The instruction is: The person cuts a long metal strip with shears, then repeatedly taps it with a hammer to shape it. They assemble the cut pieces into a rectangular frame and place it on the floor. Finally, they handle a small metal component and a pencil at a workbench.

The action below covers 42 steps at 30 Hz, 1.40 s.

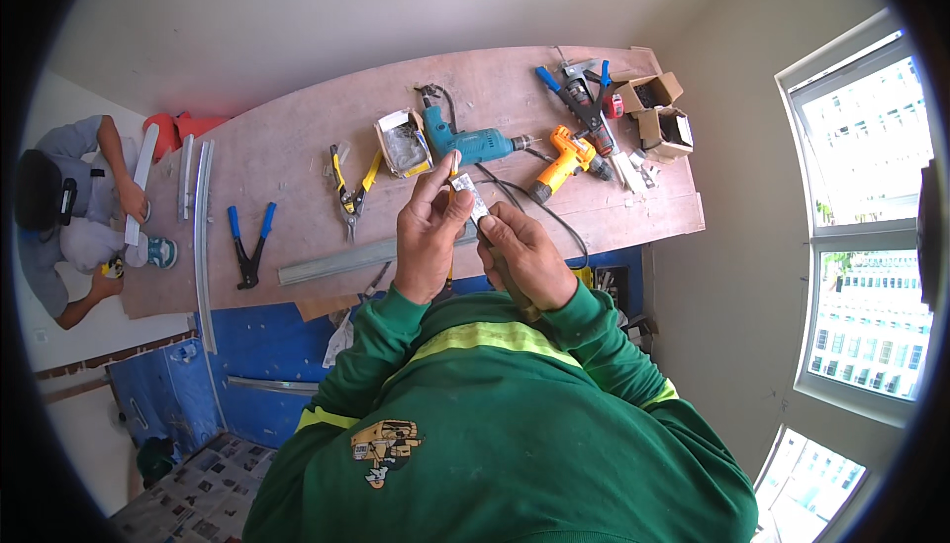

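Both my hands meet in front of my chest, over the table's near edge. Between them is a small flat whitish-silver piece [469,197] with dark marks. My left hand [427,236] pinches its left side with thumb and fingers. A thin yellow-orange stick, like a pencil [452,169], shows along the left fingers. My right hand [526,254] is closed on the piece's lower right end, thumb on top. Below the right fingers a dark olive strip [512,286] shows; its kind is unclear. Just beyond my hands lies a teal corded drill [475,142].
On the wooden table [287,137] lie yellow-handled snips [348,197], an open box [404,143], an orange cordless drill [569,162], a blue-handled riveter [249,246] and metal channels [346,262]. Small cartons [663,132] stand far right. Another person [69,187] works at the left end.
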Available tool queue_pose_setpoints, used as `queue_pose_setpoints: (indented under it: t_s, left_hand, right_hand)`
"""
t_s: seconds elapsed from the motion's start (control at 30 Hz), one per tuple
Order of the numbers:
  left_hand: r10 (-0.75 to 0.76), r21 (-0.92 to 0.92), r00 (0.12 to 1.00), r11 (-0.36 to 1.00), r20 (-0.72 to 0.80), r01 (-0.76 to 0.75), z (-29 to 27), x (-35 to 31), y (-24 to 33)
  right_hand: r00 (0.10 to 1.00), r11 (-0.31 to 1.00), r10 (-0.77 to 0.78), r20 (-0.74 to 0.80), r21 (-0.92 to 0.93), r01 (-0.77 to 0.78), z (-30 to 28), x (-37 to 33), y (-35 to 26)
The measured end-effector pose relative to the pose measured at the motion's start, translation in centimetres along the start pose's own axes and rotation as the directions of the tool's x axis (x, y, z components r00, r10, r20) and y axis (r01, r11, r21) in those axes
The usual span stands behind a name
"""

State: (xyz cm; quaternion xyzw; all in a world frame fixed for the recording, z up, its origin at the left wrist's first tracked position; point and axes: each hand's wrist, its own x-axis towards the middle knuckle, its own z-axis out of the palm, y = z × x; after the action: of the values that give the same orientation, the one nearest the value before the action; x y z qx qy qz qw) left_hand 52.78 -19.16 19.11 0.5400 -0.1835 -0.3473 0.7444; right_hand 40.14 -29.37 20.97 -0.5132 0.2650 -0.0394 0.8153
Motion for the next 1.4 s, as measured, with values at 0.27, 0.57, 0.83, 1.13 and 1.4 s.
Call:
queue_pose_setpoints:
  t_s: [0.27, 0.57, 0.83, 1.13, 1.4]
  left_hand:
    - [-0.036, 0.013, 0.996, 0.999, -0.086, 0.038, 0.6, 0.4, 0.4]
    - [-0.178, -0.038, 0.974, 0.984, -0.141, 0.174, 0.6, -0.8, -0.5]
    - [-0.046, -0.022, 0.989, 0.999, -0.141, 0.044, 0.0, 0.6, 0.2]
    - [-0.021, -0.061, 1.0, 0.998, -0.015, 0.021, -0.4, 0.1, 0.3]
    - [-0.028, -0.056, 0.999, 0.998, -0.031, 0.026, -0.2, -0.5, 0.3]
  right_hand:
    - [0.993, 0.997, -0.078, -0.085, -0.011, 0.077, 1.2, 0.9, 1.0]
    - [0.908, 0.95, -0.244, -0.339, 0.105, 0.295, -3.8, 3.5, -3.5]
    - [0.992, 0.997, -0.059, -0.109, 0.036, 0.064, -1.9, 1.4, -0.6]
    - [1.0, 0.998, -0.008, 0.021, -0.07, 0.009, -0.2, 0.7, 0.0]
    - [0.999, 0.989, -0.052, 0.005, -0.138, 0.053, 0.3, 0.4, 0.6]
